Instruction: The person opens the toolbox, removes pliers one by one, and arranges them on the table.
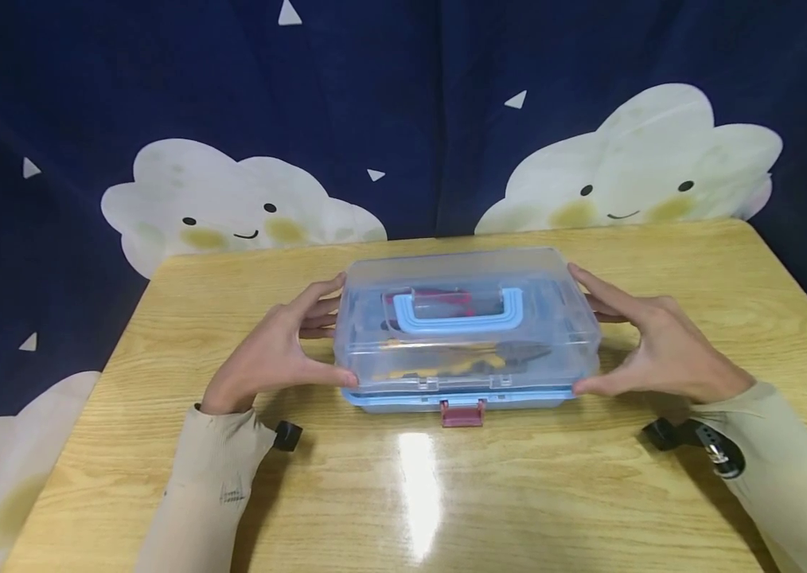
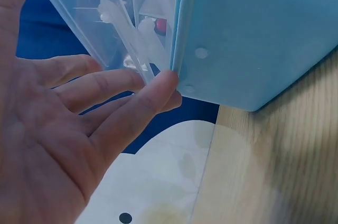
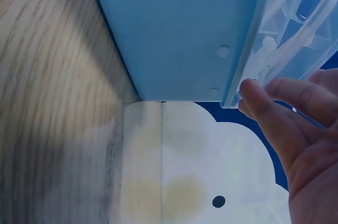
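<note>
A clear-lidded plastic toolbox (image 1: 464, 334) stands on the table with its lid down. Its light blue handle (image 1: 461, 322) lies across the top, and a dark red latch (image 1: 462, 413) is at the front. Through the lid show yellow and red-handled tools, blurred by the plastic. My left hand (image 1: 278, 350) grips the toolbox's left end, thumb at the front corner and index finger towards the back. At the opposite end my right hand (image 1: 650, 346) grips it the same way. Both wrist views show fingertips at the rim of the blue base (image 2: 253, 39), where the lid meets it.
The box rests on a wood-grain table (image 1: 346, 493), with a bright glare spot in front. Behind the table hangs a dark blue curtain (image 1: 411, 103) with smiling white clouds. A dark wrist device (image 1: 719, 450) shows at the right sleeve.
</note>
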Available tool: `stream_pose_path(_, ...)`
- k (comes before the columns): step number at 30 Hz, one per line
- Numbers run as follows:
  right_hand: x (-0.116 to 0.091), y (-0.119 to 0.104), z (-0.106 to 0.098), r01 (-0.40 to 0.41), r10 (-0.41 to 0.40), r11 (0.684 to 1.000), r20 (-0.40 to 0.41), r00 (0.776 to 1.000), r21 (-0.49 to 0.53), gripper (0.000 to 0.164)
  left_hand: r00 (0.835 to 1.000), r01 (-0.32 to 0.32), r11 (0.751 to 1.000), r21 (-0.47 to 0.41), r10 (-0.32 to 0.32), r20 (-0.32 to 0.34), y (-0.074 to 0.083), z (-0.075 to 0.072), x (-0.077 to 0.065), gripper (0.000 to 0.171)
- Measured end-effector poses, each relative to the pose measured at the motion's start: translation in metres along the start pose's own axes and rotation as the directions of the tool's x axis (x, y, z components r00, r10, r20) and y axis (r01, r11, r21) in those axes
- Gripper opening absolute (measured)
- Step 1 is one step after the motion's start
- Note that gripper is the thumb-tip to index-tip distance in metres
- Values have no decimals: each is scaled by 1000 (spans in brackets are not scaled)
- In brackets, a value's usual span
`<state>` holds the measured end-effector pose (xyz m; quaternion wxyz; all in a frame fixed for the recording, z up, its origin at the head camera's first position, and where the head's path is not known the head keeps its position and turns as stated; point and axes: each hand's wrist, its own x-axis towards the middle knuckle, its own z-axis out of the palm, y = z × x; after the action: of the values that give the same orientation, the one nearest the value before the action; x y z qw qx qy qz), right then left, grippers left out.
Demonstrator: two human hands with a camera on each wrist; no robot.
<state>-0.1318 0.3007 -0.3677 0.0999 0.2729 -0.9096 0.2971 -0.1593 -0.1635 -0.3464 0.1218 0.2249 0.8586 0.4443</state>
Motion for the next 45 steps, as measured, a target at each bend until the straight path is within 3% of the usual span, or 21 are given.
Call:
stream_pose_path(14, 2, 0, -7, 187, -190, 982, -86, 978, -37, 137, 1000, -20, 1000, 4, 20, -23, 3, -3, -2, 111)
stream_pose_path(26, 4, 6, -3, 214, -211, 977, -146, 967, 10, 131, 998, -57, 998, 10, 57, -29, -1, -4, 0, 109)
stream_pose_path(33, 5, 8, -2, 200, -201, 979, -180, 963, -23, 125, 994, -56, 996, 72, 62, -90, -2, -4, 1, 116)
stream_pose_path(37, 7, 10, 0, 194, -188, 981, -193, 963, 11, 124, 991, -40, 994, 98, 52, -123, -1, -4, 1, 116)
stream_pose_path(40, 8, 12, 2, 225, -206, 973, -233, 950, 57, 120, 987, -40, 994, 97, 55, -152, 1, -3, 1, 116)
stream_pose_path(45, 9, 15, 6, 288, -245, 953, -316, 917, 97, 111, 975, -108, 994, 22, 110, -194, 1, -1, 5, 111)
